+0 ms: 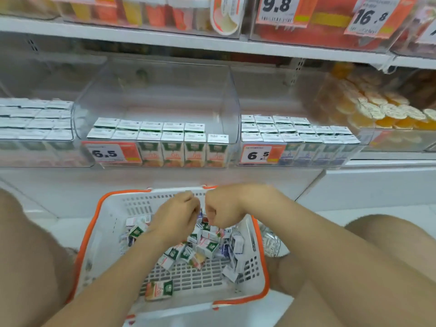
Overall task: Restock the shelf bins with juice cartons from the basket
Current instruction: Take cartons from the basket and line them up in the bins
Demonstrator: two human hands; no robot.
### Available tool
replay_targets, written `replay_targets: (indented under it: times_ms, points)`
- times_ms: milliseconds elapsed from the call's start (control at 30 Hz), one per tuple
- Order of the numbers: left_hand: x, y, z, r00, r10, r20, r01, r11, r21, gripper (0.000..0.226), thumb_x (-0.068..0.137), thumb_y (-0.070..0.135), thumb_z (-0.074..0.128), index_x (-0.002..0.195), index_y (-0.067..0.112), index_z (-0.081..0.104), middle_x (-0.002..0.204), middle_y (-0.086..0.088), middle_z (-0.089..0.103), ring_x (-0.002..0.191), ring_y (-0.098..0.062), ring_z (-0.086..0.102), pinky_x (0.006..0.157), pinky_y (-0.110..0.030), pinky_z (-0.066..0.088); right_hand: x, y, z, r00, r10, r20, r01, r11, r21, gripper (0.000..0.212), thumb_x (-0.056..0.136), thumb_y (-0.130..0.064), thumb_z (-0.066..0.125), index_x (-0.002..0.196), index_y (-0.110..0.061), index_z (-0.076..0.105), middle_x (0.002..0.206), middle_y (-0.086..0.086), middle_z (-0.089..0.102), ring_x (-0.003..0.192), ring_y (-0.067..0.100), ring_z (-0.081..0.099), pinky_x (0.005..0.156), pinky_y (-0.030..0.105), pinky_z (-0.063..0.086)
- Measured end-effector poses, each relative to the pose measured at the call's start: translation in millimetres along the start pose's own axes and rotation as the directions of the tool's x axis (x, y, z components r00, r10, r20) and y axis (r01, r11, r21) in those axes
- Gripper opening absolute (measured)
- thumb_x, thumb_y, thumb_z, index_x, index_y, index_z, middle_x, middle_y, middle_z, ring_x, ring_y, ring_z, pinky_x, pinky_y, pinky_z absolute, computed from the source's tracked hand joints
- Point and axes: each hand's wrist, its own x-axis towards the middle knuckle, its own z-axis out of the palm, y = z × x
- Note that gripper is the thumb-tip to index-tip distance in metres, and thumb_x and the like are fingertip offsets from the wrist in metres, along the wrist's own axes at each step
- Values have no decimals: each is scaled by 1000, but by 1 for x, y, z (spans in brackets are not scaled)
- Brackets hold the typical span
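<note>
Your left hand [174,217] and right hand [220,208], both clenched, hover over the basket [111,208]'s loose cartons [207,247]; whether either grip holds one, I cannot tell.

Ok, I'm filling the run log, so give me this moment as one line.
stage: picking | left hand: in basket, over cartons | right hand: fisted over cartons | middle bin: part full

White basket [111,210] with orange rim; green-and-white cartons [207,247]; orange price tags [111,152].
</note>
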Motion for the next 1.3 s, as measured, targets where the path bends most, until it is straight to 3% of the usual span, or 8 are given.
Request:
replay_targets:
  times_ms: [100,300,467,567,733,900,1133,1300]
  points:
    - [-23,-21,28,972,-130,196,123,991,49,19,98,13,51,103,20,68,104,0,62,92,-25,62,68,-35,45,30,5,27,997,81,19,-81,997,7,33,94,-7,52,64,-15,40,66,5,41,63,25,35,56,36,33]
    - [-50,-59,75,860,-351,372,343,935,89,39,94,4,53,121,27,71,121,-2,69,104,-23,67,85,-42,60,79,27,82,974,225,-11,-224,972,72,19,95,3,48,82,-10,47,85,7,50,80,29,56,70,42,50]
    - [-53,-81,99,804,-470,364,443,882,159,49,94,15,62,141,17,52,143,-12,48,130,-33,46,105,-43,47,116,39,116,954,260,-150,-242,962,127,36,88,8,49,117,-12,56,114,11,59,105,35,62,94,52,53]
    - [-49,-88,111,777,-559,289,539,828,154,59,90,11,67,143,8,40,143,-18,38,128,-37,39,106,-44,42,139,35,129,957,176,-232,-170,984,48,52,88,13,54,136,-5,56,126,13,60,114,34,61,84,41,50]
    - [-43,-108,130,754,-614,234,641,766,-52,67,87,-10,60,148,8,40,152,-18,42,134,-41,46,104,-54,48,175,17,140,959,67,-275,-70,998,1,54,84,17,57,132,-6,60,125,14,64,118,34,62,91,44,54]
    - [-46,-120,132,711,-684,164,697,716,-39,32,87,2,67,113,9,49,112,-14,64,91,-35,62,64,-41,46,200,10,167,984,67,-166,-74,997,-34,73,83,16,63,149,-7,41,144,21,50,136,38,45,107,47,48]
    - [-66,-114,151,681,-662,312,695,719,10,43,90,24,74,126,7,58,125,-13,61,113,-33,61,88,-46,56,223,4,177,939,221,-262,-211,975,67,72,85,8,68,150,-4,40,144,20,54,138,38,43,113,44,44]
    - [-69,-116,168,684,-635,360,665,745,52,60,93,22,76,144,15,45,138,-17,45,114,-38,60,95,-47,55,220,8,176,944,247,-220,-162,924,346,58,85,-9,75,140,-10,53,129,11,62,115,31,64,92,41,57]
